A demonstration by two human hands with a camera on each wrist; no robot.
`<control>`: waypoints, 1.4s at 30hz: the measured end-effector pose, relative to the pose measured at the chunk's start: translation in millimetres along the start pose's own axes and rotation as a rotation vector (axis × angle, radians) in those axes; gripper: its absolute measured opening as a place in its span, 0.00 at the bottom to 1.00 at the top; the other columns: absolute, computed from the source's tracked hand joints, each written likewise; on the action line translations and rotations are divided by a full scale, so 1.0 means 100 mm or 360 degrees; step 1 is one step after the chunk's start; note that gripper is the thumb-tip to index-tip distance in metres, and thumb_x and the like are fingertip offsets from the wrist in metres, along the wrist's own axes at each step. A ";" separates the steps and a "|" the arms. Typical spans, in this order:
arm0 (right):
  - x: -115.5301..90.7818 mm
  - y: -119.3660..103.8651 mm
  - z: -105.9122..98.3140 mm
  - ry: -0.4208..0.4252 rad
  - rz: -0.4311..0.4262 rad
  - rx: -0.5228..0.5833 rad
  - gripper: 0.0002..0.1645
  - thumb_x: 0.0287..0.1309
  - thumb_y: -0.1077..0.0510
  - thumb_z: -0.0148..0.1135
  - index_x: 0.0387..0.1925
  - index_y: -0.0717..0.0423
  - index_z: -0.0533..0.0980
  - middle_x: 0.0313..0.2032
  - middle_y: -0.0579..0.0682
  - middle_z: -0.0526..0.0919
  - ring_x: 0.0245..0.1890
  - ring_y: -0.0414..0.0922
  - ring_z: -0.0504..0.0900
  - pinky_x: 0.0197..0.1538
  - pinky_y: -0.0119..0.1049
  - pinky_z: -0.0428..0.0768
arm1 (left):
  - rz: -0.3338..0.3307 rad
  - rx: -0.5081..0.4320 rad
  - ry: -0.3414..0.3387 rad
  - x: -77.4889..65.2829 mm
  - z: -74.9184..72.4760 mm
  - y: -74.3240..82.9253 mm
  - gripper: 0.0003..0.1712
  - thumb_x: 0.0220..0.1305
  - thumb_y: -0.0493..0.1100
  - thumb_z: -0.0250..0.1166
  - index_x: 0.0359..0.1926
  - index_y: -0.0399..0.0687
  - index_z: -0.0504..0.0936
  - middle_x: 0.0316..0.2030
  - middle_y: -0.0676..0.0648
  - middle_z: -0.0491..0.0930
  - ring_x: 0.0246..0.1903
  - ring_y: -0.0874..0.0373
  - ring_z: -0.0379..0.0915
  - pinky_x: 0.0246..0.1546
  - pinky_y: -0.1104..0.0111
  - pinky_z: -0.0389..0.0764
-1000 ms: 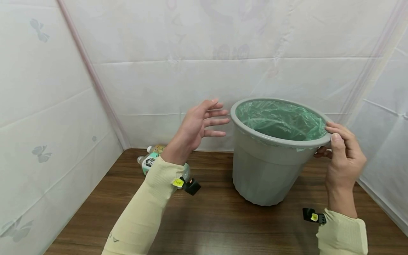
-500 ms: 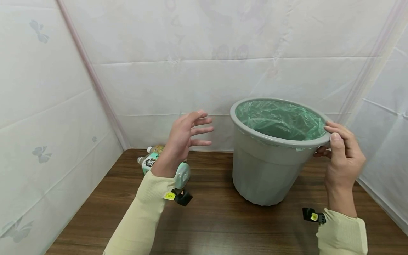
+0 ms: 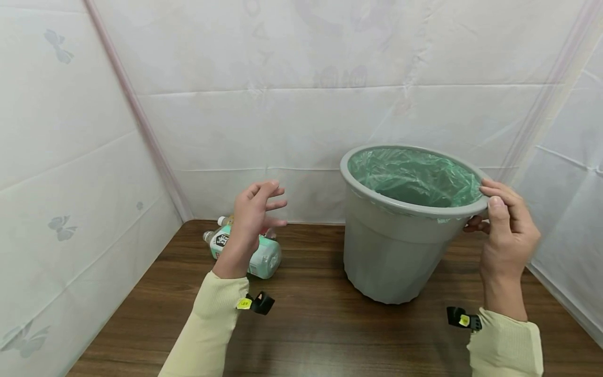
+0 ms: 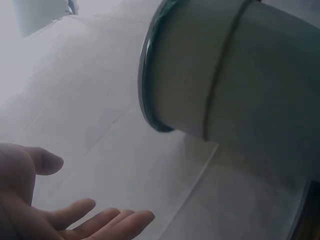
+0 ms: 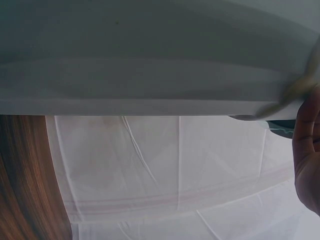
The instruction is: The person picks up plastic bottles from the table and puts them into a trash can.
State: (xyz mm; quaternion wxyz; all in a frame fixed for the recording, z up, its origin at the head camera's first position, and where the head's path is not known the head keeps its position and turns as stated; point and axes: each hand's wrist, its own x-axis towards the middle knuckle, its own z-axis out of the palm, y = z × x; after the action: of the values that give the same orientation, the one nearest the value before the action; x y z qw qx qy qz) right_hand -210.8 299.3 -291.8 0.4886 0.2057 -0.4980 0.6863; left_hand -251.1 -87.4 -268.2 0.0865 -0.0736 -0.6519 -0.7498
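Observation:
A grey trash bin (image 3: 393,256) stands on the wooden table, right of centre, with a thin green plastic bag (image 3: 419,175) lining its inside. My right hand (image 3: 511,233) grips its rim on the right side, thumb outside and toward me. In the left wrist view the bin's side (image 4: 260,80) is apart from my left hand (image 4: 100,222), which holds nothing. That left hand (image 3: 249,214) is raised over lying plastic bottles, fingers spread and slightly bent. The nearest bottle (image 3: 266,260) has a mint-green label; a white-capped bottle (image 3: 222,221) behind it is mostly hidden by the hand.
White sheets (image 3: 301,125) wall in the table (image 3: 320,335) at the back and both sides. The bin sits near the back sheet. A blurred tan strip (image 5: 295,92) crosses the bin's edge by the hand in the right wrist view.
My left hand has moved left and down, away from the bin's rim to over the bottles, uncovering more of the mint-labelled bottle. The right hand and the bin have stayed put.

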 end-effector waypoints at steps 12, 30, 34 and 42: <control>0.01 0.00 0.01 0.0002 -0.0003 0.0012 0.17 0.62 0.67 0.57 0.45 0.84 0.74 0.52 0.70 0.75 0.16 0.44 0.74 0.16 0.29 0.76 | -0.0017 0.0193 0.0264 0.00 -0.26 -0.24 0.27 0.67 0.58 0.59 0.54 0.41 0.76 0.52 0.45 0.77 0.48 0.50 0.79 0.31 0.59 0.85; 0.03 -0.03 0.04 -0.0008 -0.0007 0.0015 0.17 0.62 0.68 0.57 0.44 0.84 0.74 0.52 0.70 0.76 0.16 0.44 0.74 0.17 0.29 0.76 | -0.0214 0.0590 0.0672 0.04 -0.90 -0.50 0.33 0.63 0.64 0.58 0.59 0.45 0.75 0.55 0.42 0.73 0.50 0.47 0.76 0.37 0.59 0.84; 0.03 -0.03 0.03 -0.0013 0.0010 0.0018 0.17 0.62 0.68 0.57 0.45 0.84 0.74 0.53 0.70 0.75 0.16 0.44 0.74 0.17 0.29 0.76 | -0.0319 0.0822 0.0733 0.03 -1.08 -0.56 0.36 0.63 0.66 0.55 0.61 0.45 0.74 0.55 0.40 0.74 0.48 0.47 0.77 0.36 0.63 0.84; 0.01 -0.02 0.01 0.0004 0.0038 0.0039 0.17 0.62 0.68 0.58 0.45 0.84 0.73 0.52 0.69 0.76 0.16 0.45 0.75 0.17 0.29 0.76 | -0.0560 0.1161 0.0762 0.03 -1.37 -0.72 0.40 0.63 0.66 0.51 0.65 0.43 0.70 0.56 0.37 0.74 0.45 0.40 0.75 0.49 0.50 0.71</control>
State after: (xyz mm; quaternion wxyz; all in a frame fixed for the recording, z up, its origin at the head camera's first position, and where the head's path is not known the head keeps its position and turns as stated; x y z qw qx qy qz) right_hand -209.5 298.7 -290.0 0.4785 0.2047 -0.4913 0.6984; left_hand -269.6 -213.2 -355.9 0.1264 0.2482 -0.8370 -0.4709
